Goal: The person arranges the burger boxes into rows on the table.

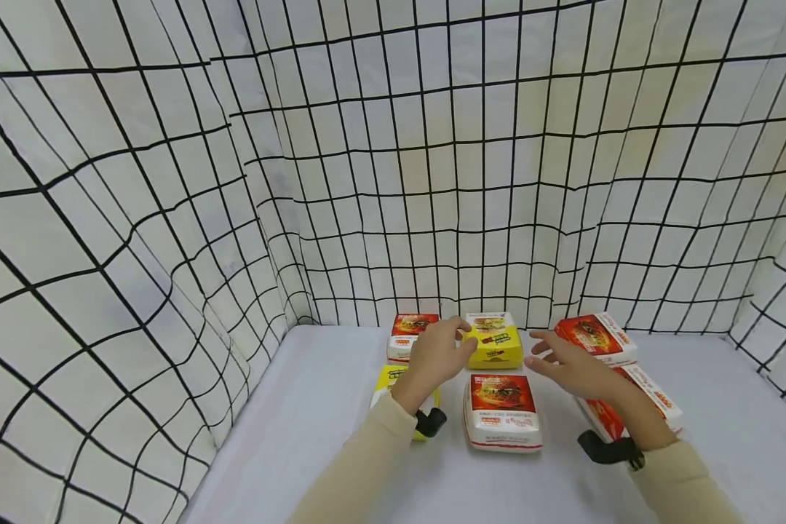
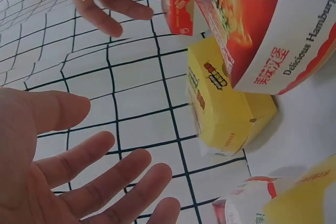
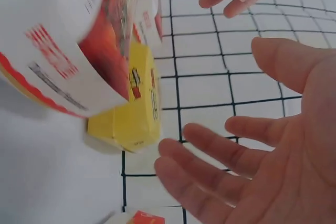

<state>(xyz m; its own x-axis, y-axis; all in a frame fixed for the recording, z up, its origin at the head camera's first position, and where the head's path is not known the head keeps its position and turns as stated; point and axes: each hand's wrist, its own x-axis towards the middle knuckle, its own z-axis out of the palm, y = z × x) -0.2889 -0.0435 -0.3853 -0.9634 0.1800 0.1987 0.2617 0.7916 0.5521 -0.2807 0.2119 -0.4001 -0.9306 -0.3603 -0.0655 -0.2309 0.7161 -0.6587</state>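
Both hands hover over two rows of burger boxes, holding nothing. In the head view the left hand (image 1: 435,356) is above the left boxes, its fingertips beside the yellow burger box (image 1: 494,353) in the back middle. The right hand (image 1: 573,367) is to the right of that box, fingers spread loosely. Between the forearms sits a red and white burger box (image 1: 503,422), which looms large beside the left hand (image 2: 100,177) in the left wrist view. The right wrist view has the right hand (image 3: 231,166) with fingers apart, near the yellow box (image 3: 126,119).
At the left are a red and white box (image 1: 404,338) and a yellow box (image 1: 383,382), partly hidden by the left arm. Two red boxes, one behind (image 1: 596,335) and one in front (image 1: 651,393), lie at the right. White walls with black grid lines (image 1: 426,182) enclose the white table (image 1: 268,437).
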